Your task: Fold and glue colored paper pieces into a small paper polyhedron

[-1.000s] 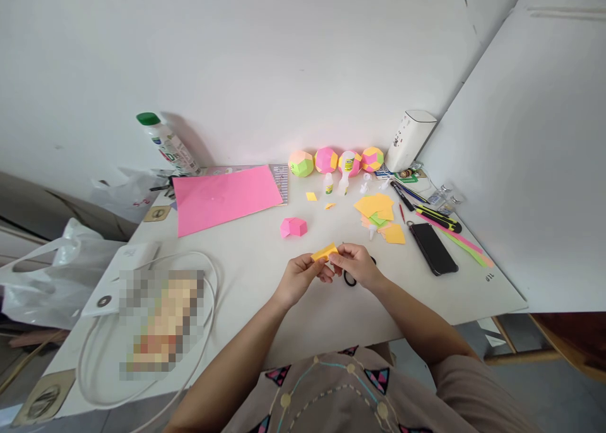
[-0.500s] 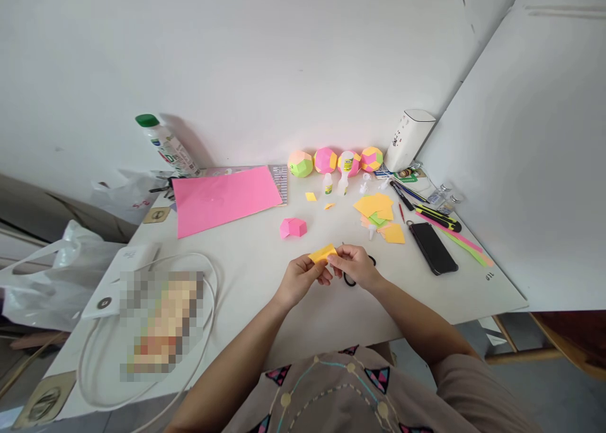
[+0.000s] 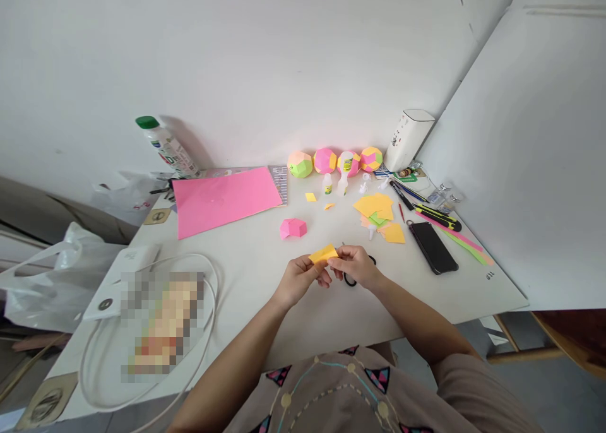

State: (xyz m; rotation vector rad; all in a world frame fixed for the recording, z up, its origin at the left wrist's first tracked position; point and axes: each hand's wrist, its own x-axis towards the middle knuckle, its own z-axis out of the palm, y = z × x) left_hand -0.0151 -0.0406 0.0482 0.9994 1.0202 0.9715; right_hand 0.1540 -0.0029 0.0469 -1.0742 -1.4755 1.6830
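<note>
Between my two hands is a small piece of orange-yellow paper (image 3: 324, 254), held above the table near its front. My left hand (image 3: 303, 278) pinches its left end, thumb on the near side. The right end is gripped by the fingertips of my right hand (image 3: 355, 266). Black-handled scissors (image 3: 350, 280) lie on the table, partly hidden under my right hand. Just beyond my hands rests a folded pink paper piece (image 3: 293, 228). Farther back are a small yellow paper piece (image 3: 310, 197) and a little folded orange one (image 3: 329, 206).
Several multicoloured paper balls (image 3: 325, 161) line the wall behind glue bottles (image 3: 327, 184). Orange and green paper scraps (image 3: 379, 207), a black phone (image 3: 433, 248) and pens lie right. Pink sheets (image 3: 227, 199), a green-capped bottle (image 3: 165, 144) and a white cable (image 3: 214, 294) are left.
Very little differs. Both hands keep hold of the orange-yellow paper, which has tilted slightly; the other things stay where they were.
</note>
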